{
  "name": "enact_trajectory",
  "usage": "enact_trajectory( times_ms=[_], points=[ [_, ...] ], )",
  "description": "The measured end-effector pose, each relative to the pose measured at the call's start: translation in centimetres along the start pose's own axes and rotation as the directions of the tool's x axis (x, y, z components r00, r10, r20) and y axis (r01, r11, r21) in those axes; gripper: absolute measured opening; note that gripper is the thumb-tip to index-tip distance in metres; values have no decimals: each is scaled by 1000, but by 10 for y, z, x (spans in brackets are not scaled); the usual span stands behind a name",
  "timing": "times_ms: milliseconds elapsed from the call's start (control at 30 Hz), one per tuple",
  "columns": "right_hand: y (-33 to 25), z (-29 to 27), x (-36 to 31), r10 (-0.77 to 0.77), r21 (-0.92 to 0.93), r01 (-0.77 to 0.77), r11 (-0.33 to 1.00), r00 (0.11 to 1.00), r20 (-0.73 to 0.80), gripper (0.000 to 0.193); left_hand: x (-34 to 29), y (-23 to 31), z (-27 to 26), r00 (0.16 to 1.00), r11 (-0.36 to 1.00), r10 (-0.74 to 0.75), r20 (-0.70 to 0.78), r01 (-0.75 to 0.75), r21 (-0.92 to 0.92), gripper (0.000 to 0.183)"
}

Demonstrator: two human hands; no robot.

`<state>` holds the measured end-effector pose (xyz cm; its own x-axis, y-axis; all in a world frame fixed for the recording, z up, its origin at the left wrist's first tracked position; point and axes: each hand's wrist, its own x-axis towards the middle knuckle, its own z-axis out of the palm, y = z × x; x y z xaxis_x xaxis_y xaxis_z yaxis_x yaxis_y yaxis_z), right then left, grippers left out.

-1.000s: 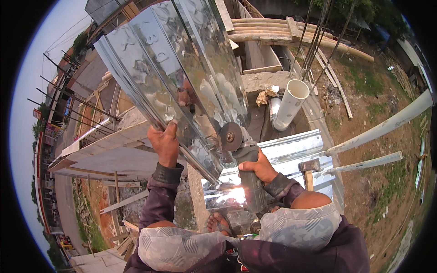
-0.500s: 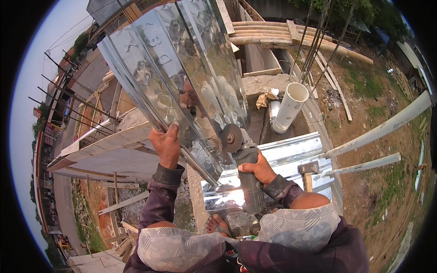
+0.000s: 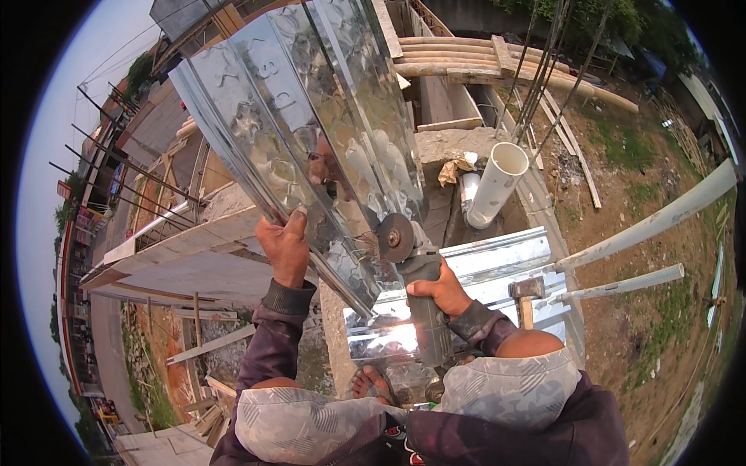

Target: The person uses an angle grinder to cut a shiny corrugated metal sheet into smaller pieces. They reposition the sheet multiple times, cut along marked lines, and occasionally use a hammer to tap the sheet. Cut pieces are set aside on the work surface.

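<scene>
My left hand (image 3: 284,242) grips the left edge of a shiny ribbed metal sheet (image 3: 272,85), thumb on top and fingers wrapped under. The sheet is tilted up in front of me. In my right hand (image 3: 444,289) is a dark angle grinder (image 3: 430,322), held by its body. Its round disc (image 3: 396,237) stands against or very close to the sheet's lower part; whether they touch I cannot tell. Beneath the grinder lies another bright ribbed metal piece (image 3: 497,260). A hammer (image 3: 527,299) rests on that piece near my right knee.
A wide upright white pipe (image 3: 499,186) rises beyond the lower piece, beside crumpled brown paper (image 3: 453,171). Two long pale pipes (image 3: 660,213) stick out to the right. Vertical steel bars (image 3: 544,74) and bamboo poles (image 3: 466,54) stand farther off. A concrete ledge drops to ground on both sides.
Almost nothing differs. The view has shifted very slightly; both hands keep their grips, and the grinder and sheet stay in nearly the same place.
</scene>
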<state>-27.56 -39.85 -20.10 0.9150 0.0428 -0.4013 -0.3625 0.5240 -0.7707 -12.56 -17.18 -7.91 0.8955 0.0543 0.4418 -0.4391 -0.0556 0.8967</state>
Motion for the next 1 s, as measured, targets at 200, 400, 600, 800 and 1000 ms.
enact_trajectory(
  times_ms=[200, 400, 600, 800, 1000],
  points=[
    [-1, 9, -3, -38, -53, 37, 998, 999, -3, 77, 0, -1, 0, 1000, 1000, -6, -9, 6, -5, 6],
    [-23, 0, -16, -21, 39, 21, 999, 1000, -13, 73, 2, -6, -5, 999, 998, -47, 21, 48, -28, 9],
    [-23, -22, -16, 2, -23, -5, 1000, 992, -129, 68, 3, -9, -6, 999, 997, -31, 28, 33, -67, 14],
    [-11, -21, -16, 22, -17, -24, 1000, 994, -111, 67, 5, -9, -7, 999, 998, -40, 32, 41, -44, 13],
    [-13, -11, -18, 84, 84, -79, 993, 995, -51, 62, 7, -12, -9, 998, 998, -60, 34, 61, -28, 12]
  ],
)
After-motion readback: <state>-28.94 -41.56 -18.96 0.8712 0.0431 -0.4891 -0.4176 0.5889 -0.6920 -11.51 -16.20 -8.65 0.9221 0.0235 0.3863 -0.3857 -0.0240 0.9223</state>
